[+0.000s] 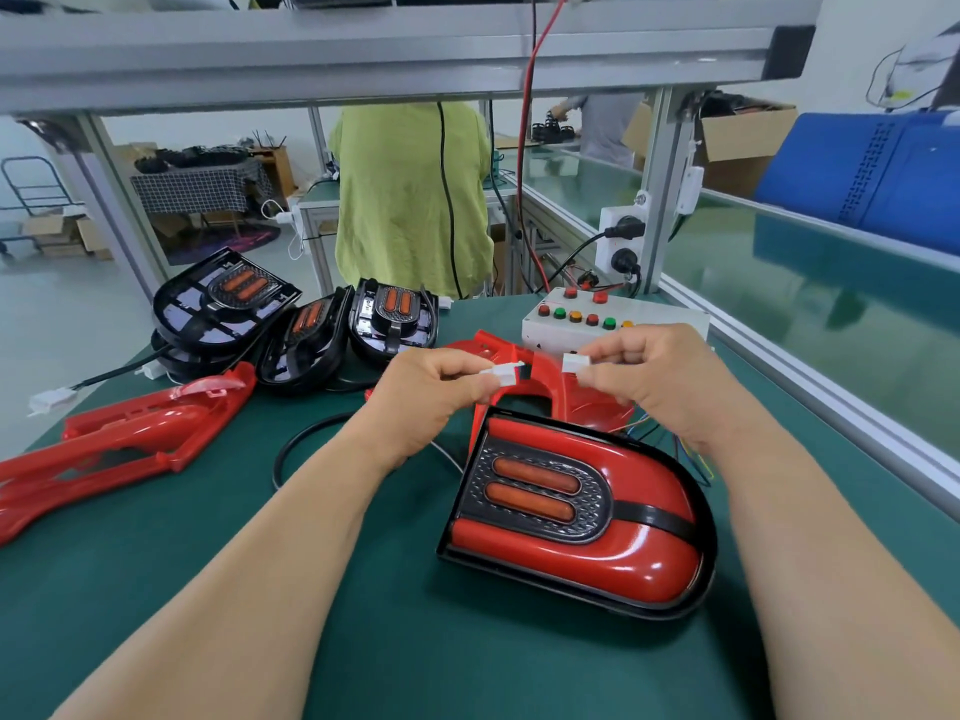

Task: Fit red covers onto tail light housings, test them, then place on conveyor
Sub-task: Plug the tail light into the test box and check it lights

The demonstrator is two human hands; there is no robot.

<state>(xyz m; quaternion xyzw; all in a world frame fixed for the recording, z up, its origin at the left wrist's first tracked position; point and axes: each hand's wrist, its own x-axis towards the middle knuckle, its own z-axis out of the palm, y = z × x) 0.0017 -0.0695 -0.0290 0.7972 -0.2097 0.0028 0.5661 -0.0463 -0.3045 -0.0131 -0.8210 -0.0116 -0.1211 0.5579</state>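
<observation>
Left hand was curled, thumb and forefinger pinching a white plug. Right hand was curled the same way, pinching a second white connector. I saw the two pieces facing each other above the bench, close, with a small gap between them.

The covered tail light lay just below the hands on the green mat, lens side up, its red cover seated in a black rim. A loose red cover lay behind the hands, and another lay far left. Three bare black housings were heaped at the back of the mat, leaning on each other.

I noted the white test box with coloured buttons just beyond the right hand. The conveyor belt ran along the right side behind a rail.
</observation>
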